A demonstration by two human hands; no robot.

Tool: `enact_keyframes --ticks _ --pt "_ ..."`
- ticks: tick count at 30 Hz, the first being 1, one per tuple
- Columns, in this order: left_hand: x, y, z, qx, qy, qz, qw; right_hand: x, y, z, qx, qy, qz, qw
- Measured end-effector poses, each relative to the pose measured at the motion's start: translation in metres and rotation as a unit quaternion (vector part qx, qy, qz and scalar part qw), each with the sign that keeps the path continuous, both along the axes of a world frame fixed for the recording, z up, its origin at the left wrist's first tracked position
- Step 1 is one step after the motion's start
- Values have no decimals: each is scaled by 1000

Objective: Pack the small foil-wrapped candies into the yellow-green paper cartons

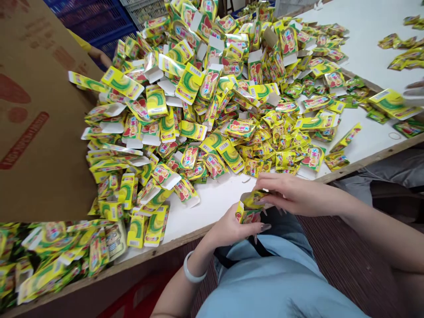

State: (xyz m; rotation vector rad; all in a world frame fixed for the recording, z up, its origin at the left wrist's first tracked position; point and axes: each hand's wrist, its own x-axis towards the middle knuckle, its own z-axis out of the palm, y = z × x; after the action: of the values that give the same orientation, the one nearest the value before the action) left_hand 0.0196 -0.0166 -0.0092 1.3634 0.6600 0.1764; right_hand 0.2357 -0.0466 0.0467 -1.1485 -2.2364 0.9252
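My left hand (232, 226), with a pale bangle on its wrist, holds a small yellow and green box (244, 213) with its open end up. At that opening, my right hand (281, 192) pinches a yellow candy packet (255, 198), which is partly inside the box. Both hands are just off the front edge of the white table (205, 205). Right beyond them lie loose yellow packets (286, 159), and a large heap of flat and opened boxes (188, 84) spreads to the left and back.
A big brown carton (43, 115) stands at the left, with more boxes (49, 247) below it. Blue crates (89, 22) are behind. Another person's hand (415, 90) is at the right edge, and an arm (99, 55) shows behind the carton.
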Motion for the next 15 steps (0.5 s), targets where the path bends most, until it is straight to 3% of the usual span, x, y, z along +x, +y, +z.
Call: enact_keyframes --ticks 3,9,12,15 --pt "-5 2 1 -23 8 -19 1000 -1 -1 -8 6 -19 -23 1000" --pt "0 3 5 -7 22 -22 999 -11 -5 -18 26 -15 10 999" --pt "1 0 1 -25 17 -26 999 -10 -6 -21 -48 82 -39 995" --pt "1 0 0 -16 1 -23 1000 -7 -9 -26 -160 153 -98 970"
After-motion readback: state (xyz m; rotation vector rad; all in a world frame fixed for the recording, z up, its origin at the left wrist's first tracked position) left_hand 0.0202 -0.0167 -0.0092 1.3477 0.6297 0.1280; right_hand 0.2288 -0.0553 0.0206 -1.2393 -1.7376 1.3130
